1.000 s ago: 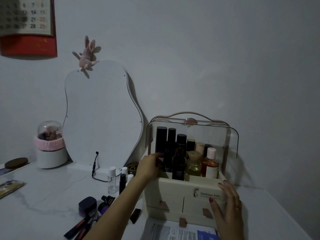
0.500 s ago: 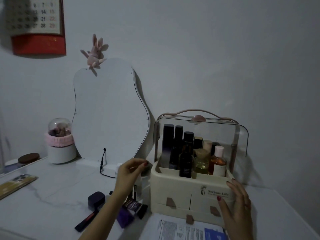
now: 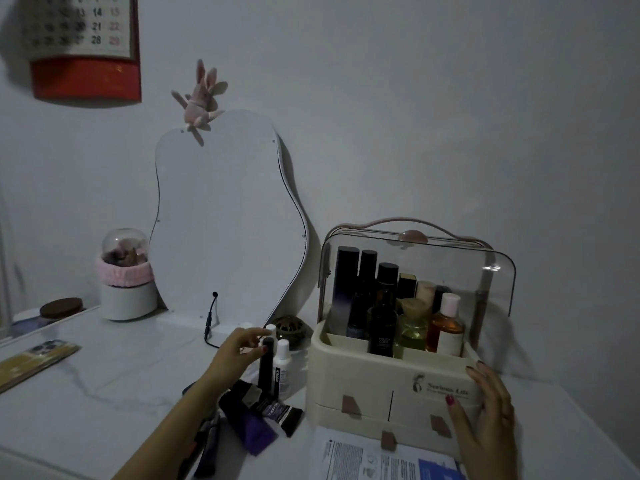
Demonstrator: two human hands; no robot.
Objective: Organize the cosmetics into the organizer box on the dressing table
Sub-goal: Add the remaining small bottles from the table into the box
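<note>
The cream organizer box point(image 3: 346, 362) stands at the right of the dressing table, its clear lid point(image 3: 498, 289) raised, with several bottles upright in the top tray. My left hand point(image 3: 235, 351) reaches to a slim black bottle point(image 3: 266, 372) standing left of the box, thumb and fingertips closed around its cap. A white bottle point(image 3: 283, 370) stands beside it, and another white cap point(image 3: 271, 329) shows behind. Dark and purple tubes point(image 3: 256, 420) and pencils point(image 3: 211, 448) lie in front. My right hand point(image 3: 485, 420) rests flat on the box's front right corner, fingers apart.
A curvy mirror point(image 3: 225, 220) leans on the wall behind. A domed white jar point(image 3: 124, 292) stands at the back left, a phone point(image 3: 38, 358) lies at the left edge. A printed leaflet point(image 3: 374, 459) lies before the box. A dark round dish point(image 3: 289, 329) sits by the mirror.
My left hand left the organizer's top tray, swung left and down, and now closes on the black bottle's cap. My right hand stayed on the box front.
</note>
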